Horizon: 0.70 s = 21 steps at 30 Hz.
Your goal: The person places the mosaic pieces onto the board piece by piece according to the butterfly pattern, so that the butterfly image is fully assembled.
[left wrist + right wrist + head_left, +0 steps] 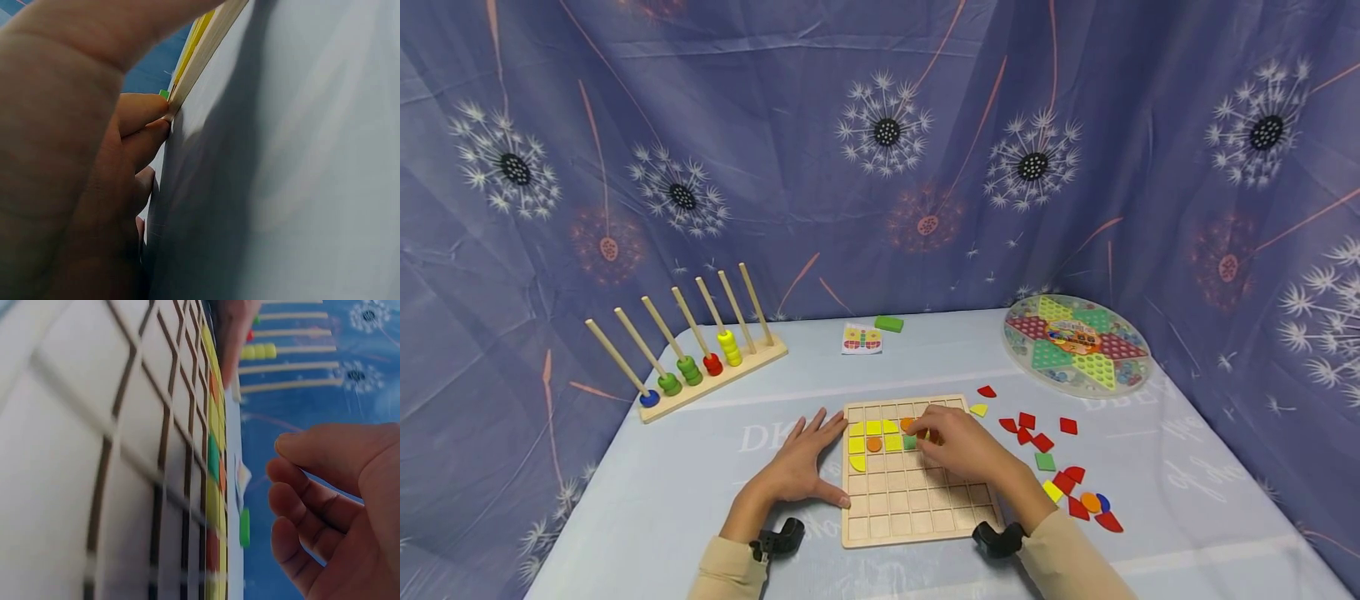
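Spread fingers of my left hand [797, 468] rest along the left side of the wooden grid board [898, 503]. In the left wrist view, this hand [75, 144] touches the board's edge [209, 50]. My right hand [961, 442] is over the board's upper right part, covering some cells. The right wrist view shows this hand [344, 500] with thumb and fingers loosely bent, nothing visible between them, apart from the board [75, 469]. Yellow pieces [873, 427], an orange disc [874, 445] and a green square [910, 442] lie in the upper cells.
Loose red [1068, 426], green [1045, 462], yellow, orange and blue pieces lie right of the board. A pegged bead counter [715, 385] stands at the back left. A picture card [861, 340] and green block [889, 323] lie behind; a round star-patterned game board [1077, 346] is back right.
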Available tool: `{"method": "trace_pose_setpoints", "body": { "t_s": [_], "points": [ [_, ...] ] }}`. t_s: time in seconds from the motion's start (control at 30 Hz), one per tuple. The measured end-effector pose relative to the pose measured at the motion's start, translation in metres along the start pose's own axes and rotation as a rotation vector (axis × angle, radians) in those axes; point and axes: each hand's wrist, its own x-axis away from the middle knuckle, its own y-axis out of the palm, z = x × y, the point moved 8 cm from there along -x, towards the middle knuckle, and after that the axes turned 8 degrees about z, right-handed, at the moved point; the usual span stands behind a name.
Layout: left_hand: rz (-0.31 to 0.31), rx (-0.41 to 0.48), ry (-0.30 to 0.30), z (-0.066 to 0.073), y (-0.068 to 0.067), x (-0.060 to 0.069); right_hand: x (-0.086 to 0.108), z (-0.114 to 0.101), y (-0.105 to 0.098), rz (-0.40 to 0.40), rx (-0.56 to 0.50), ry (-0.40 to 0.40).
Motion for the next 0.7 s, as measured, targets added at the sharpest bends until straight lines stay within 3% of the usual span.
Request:
{"method": "trace_pose_setpoints", "body": {
  "t_s": [0.27,0.5,0.7],
  "points": [
    [-0.008,-0.005,-0.002,-0.001,0.001,-0.001,0.019,0.044,-0.035,0.049,-0.057,0.105],
    [-0.006,0.009,-0.009,-0.001,0.0,-0.001,0.044,0.082,-0.066,0.111,-0.034,0.179],
    [-0.004,-0.003,-0.008,-0.003,0.001,-0.001,0.073,0.107,-0.082,0.092,-0.034,0.246]
  ]
}}
